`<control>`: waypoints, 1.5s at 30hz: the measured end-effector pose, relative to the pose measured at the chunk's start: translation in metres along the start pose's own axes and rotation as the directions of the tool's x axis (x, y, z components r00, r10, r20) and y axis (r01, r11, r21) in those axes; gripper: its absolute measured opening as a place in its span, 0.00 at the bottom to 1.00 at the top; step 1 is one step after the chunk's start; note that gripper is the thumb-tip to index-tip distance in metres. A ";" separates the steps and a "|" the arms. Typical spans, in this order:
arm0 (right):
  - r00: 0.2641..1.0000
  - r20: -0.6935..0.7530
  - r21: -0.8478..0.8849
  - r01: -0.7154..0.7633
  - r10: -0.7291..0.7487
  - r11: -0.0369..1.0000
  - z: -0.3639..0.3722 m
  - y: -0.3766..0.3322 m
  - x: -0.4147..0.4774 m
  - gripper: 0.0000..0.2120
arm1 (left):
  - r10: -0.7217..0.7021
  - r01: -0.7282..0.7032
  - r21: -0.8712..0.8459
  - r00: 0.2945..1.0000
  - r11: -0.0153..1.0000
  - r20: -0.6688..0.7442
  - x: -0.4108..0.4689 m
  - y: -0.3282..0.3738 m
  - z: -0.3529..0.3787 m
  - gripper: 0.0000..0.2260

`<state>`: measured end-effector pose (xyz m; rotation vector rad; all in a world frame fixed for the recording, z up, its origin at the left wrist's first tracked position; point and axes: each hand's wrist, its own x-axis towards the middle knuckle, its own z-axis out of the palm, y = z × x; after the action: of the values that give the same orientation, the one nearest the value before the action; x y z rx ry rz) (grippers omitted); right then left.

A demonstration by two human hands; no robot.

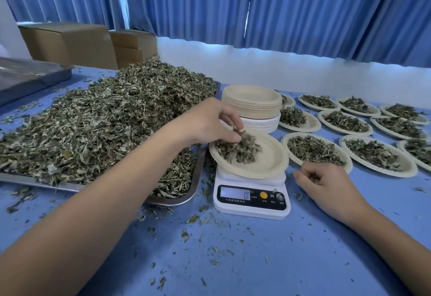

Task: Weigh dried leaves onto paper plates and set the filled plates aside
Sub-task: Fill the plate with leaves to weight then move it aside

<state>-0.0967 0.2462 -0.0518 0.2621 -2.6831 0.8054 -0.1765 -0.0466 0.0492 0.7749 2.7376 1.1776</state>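
A: What is found at the far left?
B: A steel tray (30, 78) is set on the blue table (256, 260), with cardboard boxes (70, 44) stacked behind it in front of blue curtains (303, 4).
A: And beside that?
B: A second tray (198, 172) is filled with a tall heap of dried leaves (105, 113). Crumbs are scattered over the table around it.
A: How is the left hand (207, 120) held?
B: It is stretched across the heap. A clump of leaves (245, 139) is pinched between its curled fingers and thumb, just above a paper plate (268, 160). Leaves are already piled on the plate's left half.
A: Where is that plate placed?
B: It is seated on a white scale (251, 204), just right of the heaped tray. A zero is shown on the display.
A: What is seen behind the scale?
B: A stack of empty plates (251, 102) is kept there, tan ones on top of white ones.
A: And the right hand (326, 186)?
B: It is rested on the table just right of the scale, with its fingers loosely curled. Whether anything is held cannot be told.
A: And farther right?
B: Rows of filled plates (345, 123) are laid out close together, each with a mound of leaves.
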 end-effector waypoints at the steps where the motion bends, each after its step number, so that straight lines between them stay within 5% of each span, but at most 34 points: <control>1: 1.000 -0.001 0.000 0.003 -0.003 1.000 0.000 0.000 0.000 0.22 | 0.003 -0.003 0.009 1.000 1.000 -0.016 -0.001 -0.001 -0.006 0.07; 5: 1.000 -0.005 0.006 0.009 -0.009 1.000 0.000 0.001 -0.001 0.22 | -0.070 0.067 0.275 0.998 0.959 0.002 -0.007 -0.004 -0.035 0.08; 9: 1.000 -0.002 0.011 0.001 -0.001 1.000 0.000 0.000 -0.001 0.22 | -0.404 0.211 0.637 0.898 0.742 0.173 -0.018 -0.015 -0.055 0.19; 13: 1.000 -0.001 0.005 -0.005 0.005 1.000 -0.001 -0.002 -0.001 0.21 | -0.502 0.210 0.744 0.844 0.635 0.190 -0.019 -0.022 -0.048 0.26; 21: 1.000 0.001 0.001 -0.005 0.005 1.000 -0.002 -0.002 -0.001 0.21 | -0.449 0.265 0.681 0.887 0.683 0.106 -0.008 -0.035 -0.034 0.21; 24: 1.000 0.004 0.004 -0.005 0.005 1.000 -0.002 -0.001 -0.001 0.21 | -0.341 0.348 0.542 0.933 0.765 -0.117 -0.002 -0.040 -0.036 0.20; 28: 1.000 0.006 0.018 -0.004 0.004 1.000 -0.002 -0.001 -0.001 0.21 | -0.178 0.351 0.461 0.909 0.815 -0.377 0.002 -0.041 -0.040 0.24; 34: 1.000 0.009 0.026 0.000 0.000 1.000 -0.002 0.000 -0.001 0.21 | -0.244 0.351 0.465 0.930 0.813 -0.275 0.004 -0.042 -0.039 0.24; 45: 1.000 0.011 0.022 0.007 -0.007 1.000 -0.003 -0.001 -0.001 0.21 | -0.231 0.379 0.465 0.910 0.800 -0.345 0.003 -0.036 -0.044 0.21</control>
<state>-0.0952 0.2470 -0.0495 0.2813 -2.6833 0.8343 -0.2048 -0.0955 0.0561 0.1608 3.2983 0.4939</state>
